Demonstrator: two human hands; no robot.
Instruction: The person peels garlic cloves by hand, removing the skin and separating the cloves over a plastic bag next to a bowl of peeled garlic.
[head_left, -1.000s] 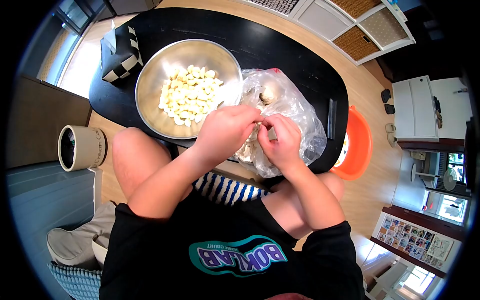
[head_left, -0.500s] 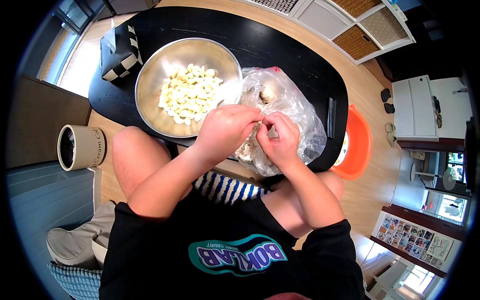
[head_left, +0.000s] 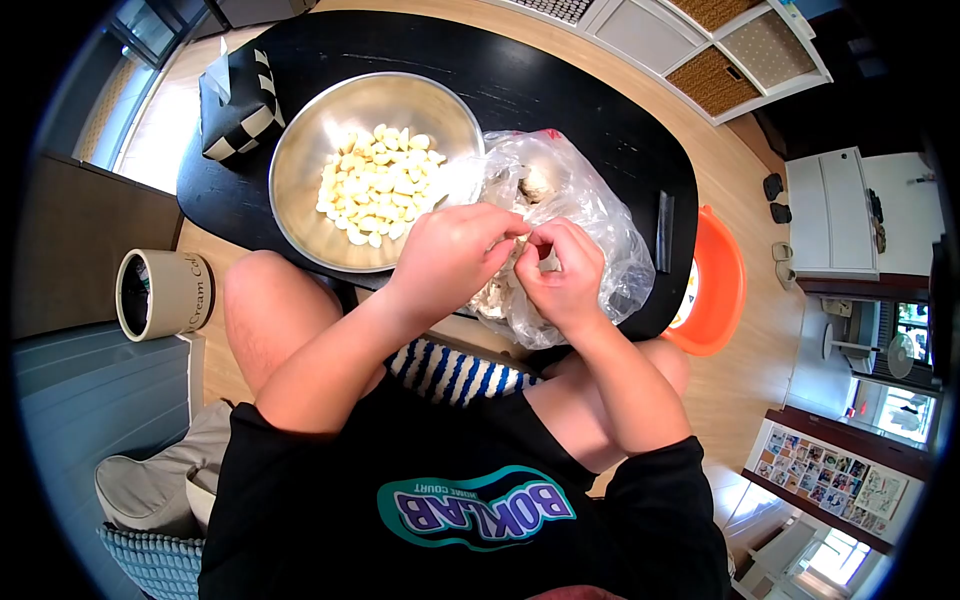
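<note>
Over the near part of a clear plastic bag, my left hand and my right hand meet fingertip to fingertip. Both are closed in a pinch on a small pale piece, mostly hidden by the fingers; it looks like a garlic clove. A whole garlic bulb lies in the bag just beyond my hands, and papery peelings show below them. To the left, a wide steel bowl holds several peeled cloves.
A checkered tissue box stands at the left end of the black table. Near the right edge lies a dark narrow object. An orange basin is beyond that edge, and a cream bin stands on the floor at left.
The fingertips of both hands have shifted slightly around the small piece, and the gap between my right thumb and forefinger looks a little wider. The bowl and bag keep their places.
</note>
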